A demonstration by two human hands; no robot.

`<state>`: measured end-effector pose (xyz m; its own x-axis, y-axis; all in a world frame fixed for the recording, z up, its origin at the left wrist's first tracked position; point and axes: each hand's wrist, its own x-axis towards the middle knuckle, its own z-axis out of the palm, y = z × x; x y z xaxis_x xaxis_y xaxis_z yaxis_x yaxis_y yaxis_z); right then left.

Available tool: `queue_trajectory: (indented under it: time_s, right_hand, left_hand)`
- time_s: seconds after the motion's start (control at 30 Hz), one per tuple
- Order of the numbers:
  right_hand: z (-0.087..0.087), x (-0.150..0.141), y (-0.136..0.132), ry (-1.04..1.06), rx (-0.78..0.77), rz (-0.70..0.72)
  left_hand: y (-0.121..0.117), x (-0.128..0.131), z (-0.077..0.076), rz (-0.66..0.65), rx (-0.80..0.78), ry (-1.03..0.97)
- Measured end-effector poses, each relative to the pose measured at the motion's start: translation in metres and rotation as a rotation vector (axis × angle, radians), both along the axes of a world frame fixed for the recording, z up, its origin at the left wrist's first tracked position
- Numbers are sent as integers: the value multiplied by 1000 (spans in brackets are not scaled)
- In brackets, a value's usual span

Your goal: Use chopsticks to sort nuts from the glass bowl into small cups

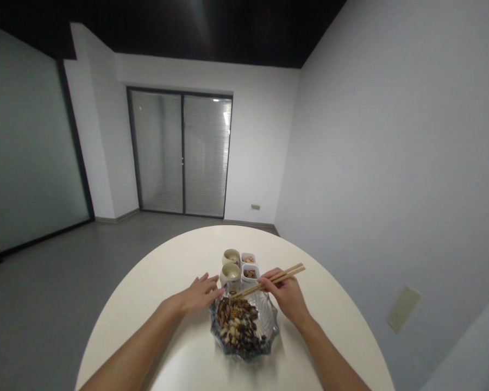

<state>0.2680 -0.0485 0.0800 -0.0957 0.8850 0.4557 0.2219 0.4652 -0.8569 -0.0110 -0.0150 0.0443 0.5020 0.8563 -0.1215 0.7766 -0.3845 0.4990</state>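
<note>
A clear glass bowl [268,320] with a scalloped rim stands near the front of the round table. Brown, pale and dark nuts or seeds [238,326] are heaped in its left and front part. My right hand [284,293] is closed around a pair of wooden chopsticks [269,281], whose tips reach over the bowl's far left side. Whether the tips pinch anything is too small to tell. My left hand [201,293] has its fingers stretched out at the bowl's left rim, holding nothing.
Behind the bowl stand two cream cups [230,271] and two small white dishes. The nearer dish [250,272] holds brown pieces, the farther dish [248,259] pale ones. They sit on the round white table [179,260]. A white wall [370,163] rises at the right.
</note>
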Motion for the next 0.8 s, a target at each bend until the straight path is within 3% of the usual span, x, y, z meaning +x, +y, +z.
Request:
queue_trajectory:
  time_s: [0.33, 0.8]
  right_hand:
    - [-3, -2, 0, -52, -1, 18]
    - [2, 11, 3, -59, 101, -69]
  left_hand:
    - [-1, 1, 2, 5, -9, 1]
    - [-3, 2, 4, 2, -9, 3]
